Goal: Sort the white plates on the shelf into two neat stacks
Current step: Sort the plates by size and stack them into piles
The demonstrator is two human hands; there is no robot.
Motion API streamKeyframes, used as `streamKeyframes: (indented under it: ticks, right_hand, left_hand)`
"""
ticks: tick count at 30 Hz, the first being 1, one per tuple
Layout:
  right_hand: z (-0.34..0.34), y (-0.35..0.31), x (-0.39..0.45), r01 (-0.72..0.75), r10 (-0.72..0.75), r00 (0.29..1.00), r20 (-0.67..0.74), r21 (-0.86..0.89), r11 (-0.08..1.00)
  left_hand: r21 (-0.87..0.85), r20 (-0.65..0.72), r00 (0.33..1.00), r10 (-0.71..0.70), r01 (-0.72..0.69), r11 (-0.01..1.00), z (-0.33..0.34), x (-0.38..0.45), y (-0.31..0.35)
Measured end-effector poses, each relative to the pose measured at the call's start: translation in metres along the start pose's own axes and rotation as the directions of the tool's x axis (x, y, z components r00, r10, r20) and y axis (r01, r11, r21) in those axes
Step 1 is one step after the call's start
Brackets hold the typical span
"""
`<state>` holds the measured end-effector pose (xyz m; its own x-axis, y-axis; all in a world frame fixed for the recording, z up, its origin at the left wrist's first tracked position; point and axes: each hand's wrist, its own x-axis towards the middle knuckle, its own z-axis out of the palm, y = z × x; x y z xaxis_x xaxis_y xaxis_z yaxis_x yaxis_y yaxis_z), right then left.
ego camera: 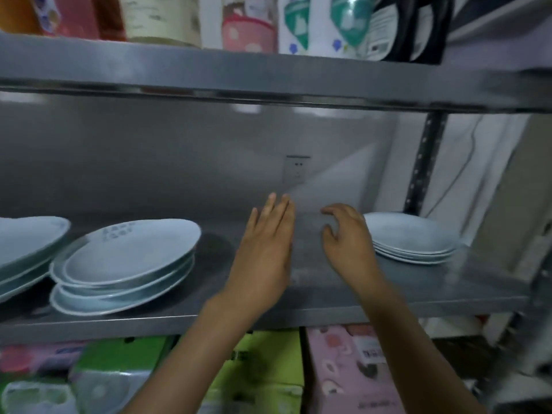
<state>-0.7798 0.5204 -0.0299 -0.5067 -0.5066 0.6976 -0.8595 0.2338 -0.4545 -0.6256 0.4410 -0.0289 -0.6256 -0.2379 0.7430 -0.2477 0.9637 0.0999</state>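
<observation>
Plates sit in three groups on the shelf [433, 289]: a tidy right stack [418, 240], an uneven middle pile [125, 264], and more plates [27, 249] cut off at the left edge. I judge sorting part done; the left groups need merging and squaring. Left hand [265, 249] flat, fingers spread, empty. Right hand [348, 240] loosely curled, empty, just beside the right stack; contact unclear.

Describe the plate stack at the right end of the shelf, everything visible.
The right stack is a small, fairly neat pile of round white plates, glossy like ceramic, with about three or four rims showing. It sits flat on the grey metal shelf near the right upright post. The top plate looks shallow, dished and empty. The right hand hovers beside its left edge, fingers curled, partly hiding it; whether they touch is unclear.
</observation>
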Motion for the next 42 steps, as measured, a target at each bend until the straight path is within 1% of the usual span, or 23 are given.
streamKeyframes:
  ticks: [3,6,9,10,12,14,17,20,22,25,28,32,33,37,39,42]
  right_hand:
    - [-0.026,0.051,-0.005,-0.161,0.155,0.985,-0.078,-0.082,0.983]
    - [-0.042,0.091,-0.013,-0.273,0.236,0.959,-0.158,-0.284,0.919]
    - [-0.046,0.123,-0.026,-0.345,0.312,0.939,-0.147,-0.405,0.847]
    - [-0.046,0.131,-0.030,-0.371,0.345,0.928,-0.140,-0.412,0.832]
    - [-0.042,0.141,-0.032,-0.411,0.389,0.911,-0.136,-0.365,0.835]
    - [-0.039,0.145,-0.032,-0.384,0.367,0.923,-0.117,-0.356,0.852]
    - [-0.038,0.145,-0.031,-0.384,0.357,0.924,-0.140,-0.326,0.864]
    - [-0.040,0.134,-0.037,-0.405,0.332,0.906,-0.262,-0.312,0.859]
    - [-0.041,0.133,-0.040,-0.363,0.273,0.911,-0.311,-0.287,0.886]
    - [-0.041,0.136,-0.043,-0.294,0.208,0.905,-0.371,-0.191,0.937]
    - [-0.042,0.134,-0.045,-0.252,0.170,0.905,-0.391,-0.168,0.953]
    - [-0.045,0.134,-0.045,-0.201,0.143,0.919,-0.367,-0.124,0.972]
    - [-0.045,0.133,-0.046,-0.192,0.136,0.920,-0.368,-0.119,0.974]
    - [-0.045,0.113,-0.053,-0.129,0.081,0.898,-0.433,-0.084,0.988]
    - [-0.045,0.100,-0.054,-0.099,0.057,0.887,-0.458,-0.067,0.993]
    - [-0.044,0.081,-0.053,-0.018,-0.013,0.883,-0.469,-0.061,0.998]
  left_hand:
    - [-0.116,0.103,0.995,0.002,0.010,0.993,0.045,0.015,0.026]
    - [-0.209,0.210,0.978,-0.001,0.046,0.977,0.089,0.033,0.049]
    - [-0.265,0.266,0.964,-0.009,0.082,0.961,0.123,0.050,0.067]
    - [-0.272,0.276,0.961,-0.009,0.088,0.958,0.133,0.054,0.071]
    - [-0.263,0.312,0.950,-0.004,0.091,0.961,0.150,0.057,0.074]
    - [-0.262,0.351,0.936,-0.011,0.109,0.959,0.161,0.057,0.073]
    - [-0.282,0.317,0.948,-0.021,0.115,0.953,0.166,0.057,0.069]
    - [-0.310,0.301,0.953,-0.022,0.119,0.943,0.165,0.056,0.067]
    - [-0.340,0.272,0.962,-0.022,0.117,0.933,0.166,0.056,0.068]
    - [-0.380,0.220,0.975,-0.020,0.104,0.919,0.164,0.056,0.067]
    - [-0.406,0.192,0.981,-0.015,0.093,0.909,0.161,0.054,0.066]
    - [-0.438,0.164,0.984,-0.075,0.141,0.888,0.160,0.055,0.065]
    - [-0.456,0.141,0.986,-0.086,0.141,0.879,0.158,0.055,0.064]
    - [-0.559,-0.048,0.989,-0.140,0.089,0.824,0.146,0.051,0.064]
    - [-0.564,-0.099,0.983,-0.154,0.072,0.822,0.134,0.048,0.063]
    - [-0.543,-0.150,0.981,-0.125,0.024,0.839,0.112,0.042,0.051]
